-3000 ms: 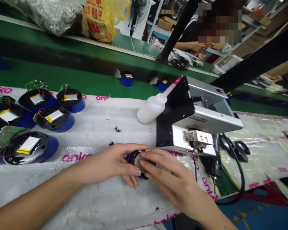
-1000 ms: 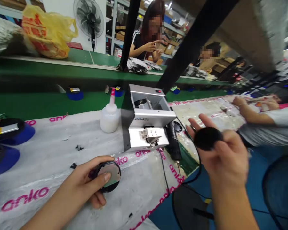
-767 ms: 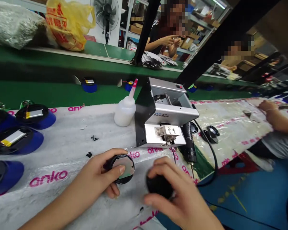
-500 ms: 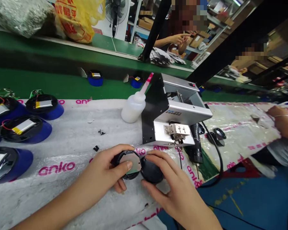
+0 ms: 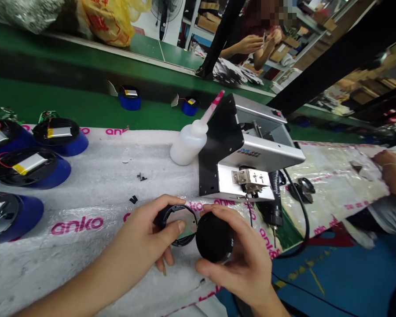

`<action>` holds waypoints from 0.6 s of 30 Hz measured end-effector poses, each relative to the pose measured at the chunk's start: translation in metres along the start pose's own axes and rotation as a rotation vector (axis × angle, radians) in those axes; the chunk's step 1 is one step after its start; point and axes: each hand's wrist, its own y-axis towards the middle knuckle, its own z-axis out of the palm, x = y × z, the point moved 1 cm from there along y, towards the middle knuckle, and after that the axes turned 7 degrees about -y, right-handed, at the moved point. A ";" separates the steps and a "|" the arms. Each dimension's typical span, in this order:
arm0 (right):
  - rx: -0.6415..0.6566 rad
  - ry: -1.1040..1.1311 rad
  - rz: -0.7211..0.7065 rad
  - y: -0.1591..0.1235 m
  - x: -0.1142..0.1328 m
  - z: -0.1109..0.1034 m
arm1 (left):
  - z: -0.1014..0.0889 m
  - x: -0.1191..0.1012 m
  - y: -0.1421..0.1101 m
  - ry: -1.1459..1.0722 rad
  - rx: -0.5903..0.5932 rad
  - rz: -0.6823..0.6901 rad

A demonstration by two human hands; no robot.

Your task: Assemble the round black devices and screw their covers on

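A round black housing [image 5: 180, 223] with a pale metallic plate inside it was held on the foam-covered workbench [image 5: 95, 185] by the left hand [image 5: 145, 242], the thumb pressed across its rim and the other fingers curled beneath, so that the fingers were clamped on it. Just beside it, touching or nearly touching its right edge, a round black cover [image 5: 214, 236] was gripped by the right hand [image 5: 247, 264], thumb below and fingertips over the top edge, the fingers closed on its rim.

Both pieces were judged to be light, rigid moulded plastic: stiff enough to be pinched by the edge, yet smooth and matte, so a slip could be expected if they were held by the flat faces alone. The rim was taken to be the soundest place of hold for each. The plate inside the housing was judged delicate, and pressure upon it was thought best avoided.

Behind the hands stood a silver screw feeder [image 5: 251, 154] with a white squeeze bottle [image 5: 188, 143] touching its black side panel, and an electric screwdriver [image 5: 273, 207] lay by its right. To the left, blue-rimmed assemblies with batteries [image 5: 33, 165] were set out. A co-worker's arm [image 5: 391, 169] rested on the bench at far right.
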 end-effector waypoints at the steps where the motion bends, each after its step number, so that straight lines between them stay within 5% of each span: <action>1: 0.004 -0.012 -0.007 0.000 0.001 0.000 | 0.000 0.000 0.000 0.001 0.000 0.002; 15: 0.152 -0.277 -0.098 0.030 0.035 0.008 | -0.004 -0.001 0.004 -0.125 0.065 0.053; 18: 0.113 -0.258 -0.084 0.028 0.034 0.019 | -0.015 0.001 0.007 -0.201 0.196 0.067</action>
